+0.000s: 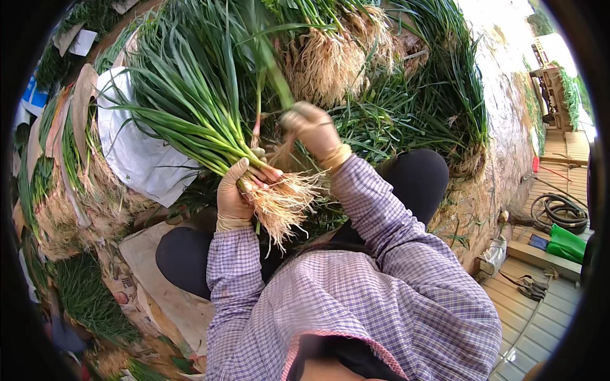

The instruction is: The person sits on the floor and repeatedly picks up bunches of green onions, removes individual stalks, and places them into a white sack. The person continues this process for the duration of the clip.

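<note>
A bunch of green garlic plants [224, 138] is held in my gloved left hand [236, 193] just above my lap. Their pale, stringy roots [283, 205] point down and to the right, while the long flat leaves fan out to the upper left. My gloved right hand [312, 128] is blurred, up and to the right of the bunch. Its fingers close on a green stalk [276, 78], also blurred. One separate plant with a pinkish base [257, 126] shows between the bunch and my right hand.
Rooted bundles [329, 62] lie ahead, with loose leaves [381, 121] nearer my knee. White sheeting [138, 138] and more bundles [71, 209] are at left. At right are a coiled black hose [560, 212], a green cloth-like item [567, 244] and a vehicle [555, 97] farther off.
</note>
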A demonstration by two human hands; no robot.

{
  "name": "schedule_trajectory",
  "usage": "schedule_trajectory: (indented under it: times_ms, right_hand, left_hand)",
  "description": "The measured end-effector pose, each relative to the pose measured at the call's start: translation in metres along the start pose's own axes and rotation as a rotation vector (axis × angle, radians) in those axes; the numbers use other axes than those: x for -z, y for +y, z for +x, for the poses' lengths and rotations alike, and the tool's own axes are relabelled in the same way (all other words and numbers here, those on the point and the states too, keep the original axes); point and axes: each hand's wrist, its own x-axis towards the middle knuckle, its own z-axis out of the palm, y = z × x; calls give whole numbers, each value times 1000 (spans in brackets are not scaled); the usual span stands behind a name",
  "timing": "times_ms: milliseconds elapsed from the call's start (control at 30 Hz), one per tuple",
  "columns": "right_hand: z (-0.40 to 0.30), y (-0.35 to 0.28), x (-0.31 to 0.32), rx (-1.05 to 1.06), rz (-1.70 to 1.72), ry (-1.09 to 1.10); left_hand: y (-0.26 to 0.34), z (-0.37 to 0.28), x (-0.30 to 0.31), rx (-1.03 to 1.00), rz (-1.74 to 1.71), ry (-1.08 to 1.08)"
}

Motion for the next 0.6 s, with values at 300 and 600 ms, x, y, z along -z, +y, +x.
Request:
schedule_trajectory:
  times_ms: [300,600]
  right_hand:
    - [7,-23,-12,-401,495,-124]
    - [-10,-41,-8,77,-509,-355]
  left_hand:
    - [-2,-8,-3,-30,-14,-51]
    - [5,-19,-19,42,50,165]
